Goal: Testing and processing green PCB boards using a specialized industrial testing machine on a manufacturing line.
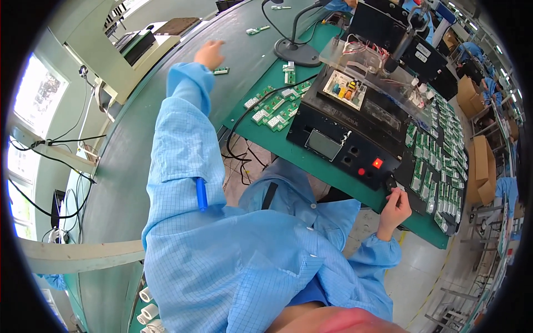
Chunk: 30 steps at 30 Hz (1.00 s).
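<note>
My left hand reaches out over the dark green conveyor surface, its fingers stretched and nothing visible in them. Just beside it lies a small green circuit board. My right hand is at the right front corner of the black test box, with thumb and fingers pinched together. What they pinch, if anything, is too small to make out. On top of the box sits a larger circuit board with coloured parts, below a clear plastic plate. A red light glows on its front panel.
Several loose circuit boards lie left of the box, and rows of boards fill a black tray at its right. A black stand base and a black cable are nearby. A cream machine stands at the far left.
</note>
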### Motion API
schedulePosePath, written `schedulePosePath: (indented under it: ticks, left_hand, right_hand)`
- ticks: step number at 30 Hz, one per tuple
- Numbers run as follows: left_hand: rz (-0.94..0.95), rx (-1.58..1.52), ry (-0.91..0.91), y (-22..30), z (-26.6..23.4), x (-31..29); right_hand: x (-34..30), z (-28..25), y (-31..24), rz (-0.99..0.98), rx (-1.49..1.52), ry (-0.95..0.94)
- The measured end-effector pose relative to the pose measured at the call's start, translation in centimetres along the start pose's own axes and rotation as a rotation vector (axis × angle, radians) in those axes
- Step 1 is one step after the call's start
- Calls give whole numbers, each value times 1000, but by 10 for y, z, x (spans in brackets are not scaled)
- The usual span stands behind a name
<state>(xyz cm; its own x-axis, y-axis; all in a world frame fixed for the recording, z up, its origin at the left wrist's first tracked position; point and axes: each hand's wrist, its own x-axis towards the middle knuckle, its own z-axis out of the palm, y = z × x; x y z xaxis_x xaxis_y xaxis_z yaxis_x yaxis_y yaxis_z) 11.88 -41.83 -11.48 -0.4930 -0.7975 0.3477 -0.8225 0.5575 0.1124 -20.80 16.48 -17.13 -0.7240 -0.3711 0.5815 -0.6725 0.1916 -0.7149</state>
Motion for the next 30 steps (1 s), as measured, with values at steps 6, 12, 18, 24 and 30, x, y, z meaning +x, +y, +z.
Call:
schedulePosePath:
  ticks: [6, 12, 18, 24, 30]
  left_hand:
    - [650, -111, -222, 143, -1, 4]
    - [768, 163, -307, 172, 20, 12]
    - [672, 18, -331, 147, -9, -3]
    - [842, -23, -97, 125, 5, -13]
    - [786, 46, -36, 123, 3, -2]
  right_hand:
    - [-1, 1, -3, 31, -3, 12]
    - [-2, 1, -4, 53, 11, 32]
    - [-3, 0, -2, 34, -22, 15]
    - [0, 1, -2, -7, 6, -1]
    - [-2, -2, -1, 23, -43, -30]
